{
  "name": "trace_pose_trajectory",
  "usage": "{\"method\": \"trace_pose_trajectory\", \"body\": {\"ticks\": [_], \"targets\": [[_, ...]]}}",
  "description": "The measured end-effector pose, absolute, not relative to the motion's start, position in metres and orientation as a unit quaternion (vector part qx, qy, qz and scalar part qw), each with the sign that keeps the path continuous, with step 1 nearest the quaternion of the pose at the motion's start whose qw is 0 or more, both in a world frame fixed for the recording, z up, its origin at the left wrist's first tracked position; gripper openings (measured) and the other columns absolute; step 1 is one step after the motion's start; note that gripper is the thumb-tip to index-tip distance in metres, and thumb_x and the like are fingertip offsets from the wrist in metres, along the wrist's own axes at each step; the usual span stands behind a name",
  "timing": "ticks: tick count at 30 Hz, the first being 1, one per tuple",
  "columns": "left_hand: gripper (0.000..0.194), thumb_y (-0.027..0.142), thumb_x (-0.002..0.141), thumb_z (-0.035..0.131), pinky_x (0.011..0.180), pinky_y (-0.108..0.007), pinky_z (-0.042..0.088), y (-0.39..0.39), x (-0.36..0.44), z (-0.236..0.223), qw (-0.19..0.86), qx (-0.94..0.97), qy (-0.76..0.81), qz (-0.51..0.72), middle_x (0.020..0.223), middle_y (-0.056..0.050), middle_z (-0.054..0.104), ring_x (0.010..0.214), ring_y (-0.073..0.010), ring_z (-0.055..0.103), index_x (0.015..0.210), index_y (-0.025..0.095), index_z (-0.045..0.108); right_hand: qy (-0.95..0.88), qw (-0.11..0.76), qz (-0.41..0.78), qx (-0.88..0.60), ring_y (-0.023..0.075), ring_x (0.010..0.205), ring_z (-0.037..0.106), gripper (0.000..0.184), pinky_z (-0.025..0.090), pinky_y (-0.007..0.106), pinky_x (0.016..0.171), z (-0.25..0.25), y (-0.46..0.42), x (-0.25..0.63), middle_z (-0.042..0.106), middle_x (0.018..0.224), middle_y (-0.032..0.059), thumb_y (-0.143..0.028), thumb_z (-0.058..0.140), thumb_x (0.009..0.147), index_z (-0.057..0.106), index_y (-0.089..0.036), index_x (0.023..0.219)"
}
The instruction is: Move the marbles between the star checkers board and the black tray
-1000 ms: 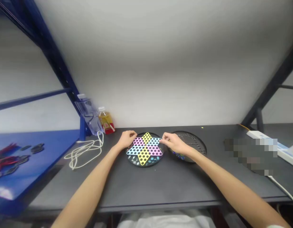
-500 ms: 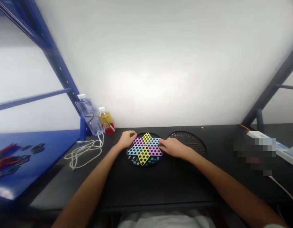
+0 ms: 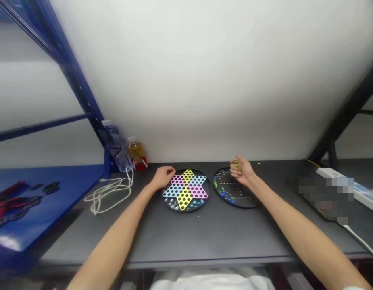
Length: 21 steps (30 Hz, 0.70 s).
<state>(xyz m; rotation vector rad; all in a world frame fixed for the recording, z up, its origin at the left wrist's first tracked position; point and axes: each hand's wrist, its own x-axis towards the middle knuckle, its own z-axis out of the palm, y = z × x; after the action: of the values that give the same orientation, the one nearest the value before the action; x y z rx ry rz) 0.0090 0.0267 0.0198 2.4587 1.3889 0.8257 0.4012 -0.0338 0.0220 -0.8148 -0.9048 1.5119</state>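
- Nearest, the dark table (image 3: 189, 237) runs out in front of the star board (image 3: 185, 188), the landmark here.
- Along the star board's near side, white marbles (image 3: 174, 204) and teal marbles (image 3: 193, 204) lie between star and rim.
- Right of the star board, just beside it, sits a second round tray (image 3: 231, 186). Its blue marbles (image 3: 224, 194) and green marbles (image 3: 215, 183), covered by the right hand half a second ago, now show along the rim nearest the board.
- At the star board's left edge, the left hand (image 3: 162, 177) has stayed put with fingers curled (whether they pinch anything, I cannot tell).
- The right hand (image 3: 243, 171) has left the star board's right edge and is now right of it, above the second tray, palm turned inward. Its bent fingers hold yellow-green marbles (image 3: 236, 164), so the star itself is uncovered and these pieces are off both trays.
- Farther back, left of the star board, a yellow-and-red bottle (image 3: 138, 156) stands by the wall (image 3: 186, 100).
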Motion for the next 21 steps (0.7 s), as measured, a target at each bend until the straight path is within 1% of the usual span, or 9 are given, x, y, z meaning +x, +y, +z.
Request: {"method": "trace_pose_trajectory", "body": {"ticks": [3,6,8,10,12,13,16,18,21], "targets": [[0.03,0.034,0.082,0.048,0.07,-0.026,0.046,0.027,0.009,0.019,0.103,0.83,0.47,0.281,0.082,-0.004,0.072,0.072,-0.0173,0.062,0.084,0.016,0.072,-0.399,0.545,0.613,-0.409,0.0054,0.037,0.016,0.036,0.012,0.019,0.034,0.019,-0.033,0.4,0.029,0.048,-0.0083,-0.049,0.048,0.087,0.037,-0.022,0.066],[0.03,0.034,0.082,0.048,0.07,-0.026,0.046,0.027,0.009,0.018,0.106,0.83,0.469,0.284,0.081,-0.004,0.072,0.072,-0.0176,0.062,0.084,0.016,0.073,-0.462,0.487,0.535,-0.513,0.0056,0.037,0.019,0.039,0.013,0.021,0.036,0.016,-0.035,0.394,0.032,0.048,-0.007,-0.047,0.051,0.085,0.032,-0.022,0.062],[0.03,0.034,0.082,0.048,0.07,-0.026,0.046,0.027,0.009,0.018,0.107,0.83,0.466,0.286,0.08,-0.004,0.072,0.072,-0.0174,0.062,0.083,0.017,0.073,-0.523,0.428,0.429,-0.599,0.0071,0.039,0.027,0.039,0.02,0.022,0.038,0.016,-0.038,0.39,0.039,0.049,-0.0041,-0.049,0.051,0.084,0.035,-0.022,0.06],[0.029,0.034,0.082,0.049,0.07,-0.026,0.046,0.027,0.009,0.018,0.106,0.831,0.466,0.286,0.08,-0.004,0.072,0.071,-0.0173,0.062,0.083,0.017,0.072,-0.594,0.35,0.289,-0.664,0.01,0.044,0.038,0.042,0.028,0.024,0.044,0.017,-0.04,0.387,0.046,0.05,-0.0001,-0.049,0.05,0.085,0.041,-0.02,0.056],[0.029,0.034,0.082,0.048,0.07,-0.026,0.046,0.027,0.009,0.019,0.105,0.828,0.471,0.285,0.08,-0.004,0.072,0.071,-0.0173,0.062,0.082,0.017,0.072,-0.65,0.266,0.177,-0.689,0.0139,0.051,0.048,0.044,0.034,0.025,0.051,0.018,-0.042,0.384,0.052,0.052,0.0035,-0.049,0.049,0.086,0.047,-0.019,0.053],[0.029,0.034,0.082,0.048,0.07,-0.026,0.046,0.027,0.009,0.019,0.106,0.828,0.473,0.283,0.08,-0.004,0.072,0.071,-0.0174,0.062,0.082,0.017,0.072,-0.668,0.229,0.145,-0.693,0.0158,0.055,0.052,0.045,0.035,0.026,0.054,0.019,-0.043,0.382,0.054,0.054,0.0052,-0.049,0.049,0.086,0.049,-0.018,0.053],[0.029,0.034,0.082,0.048,0.07,-0.026,0.046,0.026,0.009,0.02,0.109,0.828,0.473,0.28,0.081,-0.004,0.072,0.073,-0.0177,0.062,0.084,0.017,0.072,-0.688,0.171,0.114,-0.696,0.0198,0.063,0.059,0.045,0.037,0.026,0.058,0.021,-0.047,0.374,0.062,0.063,0.0096,-0.049,0.047,0.089,0.058,-0.017,0.06],[0.029,0.034,0.082,0.048,0.07,-0.026,0.045,0.025,0.01,0.021,0.107,0.83,0.47,0.28,0.081,-0.004,0.072,0.073,-0.0175,0.062,0.084,0.017,0.072,-0.7,0.163,0.117,-0.685,0.0206,0.066,0.061,0.045,0.038,0.026,0.06,0.023,-0.05,0.37,0.064,0.065,0.0104,-0.049,0.045,0.09,0.062,-0.016,0.063],[0.029,0.033,0.082,0.048,0.069,-0.026,0.045,0.025,0.01,0.022,0.104,0.83,0.471,0.28,0.08,-0.004,0.072,0.072,-0.0171,0.062,0.083,0.016,0.072,-0.717,0.173,0.134,-0.662,0.0202,0.063,0.062,0.047,0.039,0.026,0.06,0.028,-0.054,0.364,0.064,0.061,0.009,-0.049,0.043,0.091,0.062,-0.016,0.062]]}}
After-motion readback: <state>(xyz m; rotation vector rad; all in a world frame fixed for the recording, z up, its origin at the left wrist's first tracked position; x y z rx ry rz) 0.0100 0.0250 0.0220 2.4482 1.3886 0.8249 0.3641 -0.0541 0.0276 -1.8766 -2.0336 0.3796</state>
